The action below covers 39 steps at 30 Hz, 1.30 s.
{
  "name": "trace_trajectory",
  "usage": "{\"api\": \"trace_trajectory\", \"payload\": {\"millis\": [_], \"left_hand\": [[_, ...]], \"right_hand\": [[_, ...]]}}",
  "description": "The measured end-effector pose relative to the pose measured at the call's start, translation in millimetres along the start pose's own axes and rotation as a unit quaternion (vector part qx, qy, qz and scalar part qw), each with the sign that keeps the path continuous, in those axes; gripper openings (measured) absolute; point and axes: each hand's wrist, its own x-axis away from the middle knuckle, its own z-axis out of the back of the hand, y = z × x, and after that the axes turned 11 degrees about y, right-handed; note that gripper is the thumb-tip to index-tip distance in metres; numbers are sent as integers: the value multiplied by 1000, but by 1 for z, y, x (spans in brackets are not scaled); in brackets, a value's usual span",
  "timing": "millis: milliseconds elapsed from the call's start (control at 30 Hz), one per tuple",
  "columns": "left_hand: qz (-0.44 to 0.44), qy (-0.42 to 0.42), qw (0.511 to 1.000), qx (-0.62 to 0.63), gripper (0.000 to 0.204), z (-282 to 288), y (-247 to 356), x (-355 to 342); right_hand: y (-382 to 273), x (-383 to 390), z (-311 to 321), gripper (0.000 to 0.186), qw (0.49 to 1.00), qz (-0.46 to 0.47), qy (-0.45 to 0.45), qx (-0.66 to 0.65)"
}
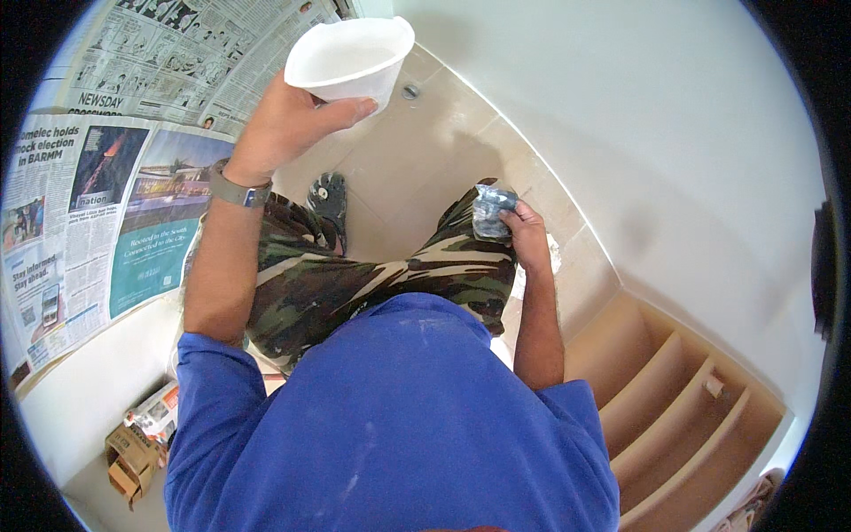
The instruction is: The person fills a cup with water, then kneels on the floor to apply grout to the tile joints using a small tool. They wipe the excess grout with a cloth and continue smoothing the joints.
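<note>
My left hand point(297, 124) is raised at the upper left, with its fingers wrapped round a white plastic tub point(377, 84). The tub's rim is squeezed into an oval and its inside looks pale; I cannot tell what, if anything, lies in it. Lower and to the right, my right hand point(530, 238) pinches a flat dark grey piece point(490, 213) smeared with white. Its exact kind does not show. It is held over my camouflage-trousered right leg, well apart from the tub.
Newspaper sheets point(80, 213) cover a surface at the left. A pale wall point(656, 124) rises at the right, with wooden shelves point(651, 381) below it. A cardboard box point(131, 459) sits lower left. White specks mark the tiled floor point(399, 177), where a round drain point(410, 91) shows.
</note>
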Motion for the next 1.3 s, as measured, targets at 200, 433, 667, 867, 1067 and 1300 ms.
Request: {"api": "trace_trajectory", "payload": {"millis": [200,433,667,867,1067,1300], "left_hand": [[-12,-62,998,18,52,-8,-11,5],[-56,-68,996,-19,54,-7,-20,-7],[-52,-79,995,-32,57,-14,-20,-21],[-20,-101,995,-14,59,-24,-20,-17],[-65,-98,992,-42,65,-23,-24,-17],[-41,-99,992,-70,70,-24,-19,-13]], "right_hand": [[12,10,3,19,999,-2,32,6],[0,12,-7,28,952,-23,22,-305],[-23,11,-23,36,956,-16,20,-293],[-42,8,-37,27,952,5,-21,-304],[-50,3,-42,28,986,42,-18,-160],[-5,13,-6,32,870,243,43,426]]}}
